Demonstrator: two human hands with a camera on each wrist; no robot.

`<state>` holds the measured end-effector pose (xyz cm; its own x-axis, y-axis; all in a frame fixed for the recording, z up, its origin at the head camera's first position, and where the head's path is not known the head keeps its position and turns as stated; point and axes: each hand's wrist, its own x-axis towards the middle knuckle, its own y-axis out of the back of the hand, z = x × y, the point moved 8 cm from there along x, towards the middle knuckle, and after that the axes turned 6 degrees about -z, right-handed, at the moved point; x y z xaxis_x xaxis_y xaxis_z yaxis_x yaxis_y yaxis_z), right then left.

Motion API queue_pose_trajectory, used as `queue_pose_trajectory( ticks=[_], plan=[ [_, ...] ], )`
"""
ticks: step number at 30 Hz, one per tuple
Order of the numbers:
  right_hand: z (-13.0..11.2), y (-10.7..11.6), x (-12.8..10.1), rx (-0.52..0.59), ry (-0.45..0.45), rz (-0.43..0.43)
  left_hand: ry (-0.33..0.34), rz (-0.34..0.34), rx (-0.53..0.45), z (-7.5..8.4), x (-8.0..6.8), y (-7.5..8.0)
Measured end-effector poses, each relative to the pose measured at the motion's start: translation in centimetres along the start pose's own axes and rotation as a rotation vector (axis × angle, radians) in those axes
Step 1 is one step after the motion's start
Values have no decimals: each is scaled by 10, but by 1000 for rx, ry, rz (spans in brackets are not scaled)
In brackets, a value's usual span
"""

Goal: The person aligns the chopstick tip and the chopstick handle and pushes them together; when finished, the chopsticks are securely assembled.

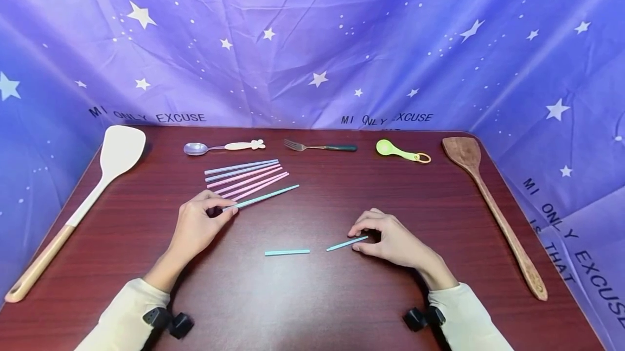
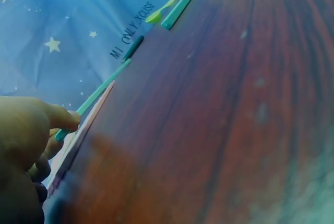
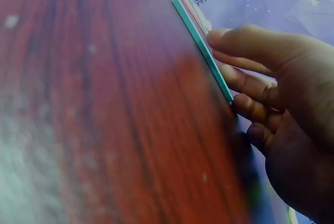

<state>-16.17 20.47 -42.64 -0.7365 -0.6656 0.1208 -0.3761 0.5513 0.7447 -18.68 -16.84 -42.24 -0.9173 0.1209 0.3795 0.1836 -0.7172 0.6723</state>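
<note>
left hand (image 1: 197,224): fingers pinch the near-left end of a long teal straw (image 1: 266,197); the straw lies flat on the desk (image 1: 342,297), slanting far-right.
right hand (image 1: 390,240): fingers curled, pinching the right end of a short teal piece (image 1: 346,243); the piece lies on the desk near centre.
loose teal piece (image 1: 287,252): flat on the desk, just left of the held piece, apart from both hands.
straw bundle (image 1: 244,174): pale blue and pink straws fanned out, just beyond the long teal straw.
far row, left to right: metal spoon (image 1: 222,147), fork (image 1: 319,147), green spoon (image 1: 401,151).
edges: white spatula (image 1: 93,188) at left, wooden spatula (image 1: 493,207) at right.
backdrop: purple star cloth (image 1: 312,42).
</note>
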Motion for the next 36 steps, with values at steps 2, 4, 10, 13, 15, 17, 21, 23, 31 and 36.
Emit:
queue_pose_trajectory(
  ticks=[2,4,10,13,15,17,21,23,31,36],
  plan=[
    [1,-2,0,-9,-1,-6,2,7,8,-2,0,0],
    [1,-3,0,-12,13,-1,2,13,14,-3,0,0],
    [-1,-3,1,8,78,47,-17,28,49,-3,0,0],
    [-1,-2,2,13,76,66,-28,28,70,-3,1,0],
    [0,-2,2,15,64,73,-27,24,77,-3,2,-1],
    [0,-2,3,16,60,79,-28,20,84,-4,2,-1],
    [0,-2,3,18,59,85,-34,24,90,-4,2,-2],
    [1,-2,3,17,59,88,-37,28,87,-5,1,-2],
    [2,-3,4,0,69,89,-50,32,92,-7,0,-2],
    [3,-4,4,4,63,85,-64,21,101,-6,0,-2]
  ],
)
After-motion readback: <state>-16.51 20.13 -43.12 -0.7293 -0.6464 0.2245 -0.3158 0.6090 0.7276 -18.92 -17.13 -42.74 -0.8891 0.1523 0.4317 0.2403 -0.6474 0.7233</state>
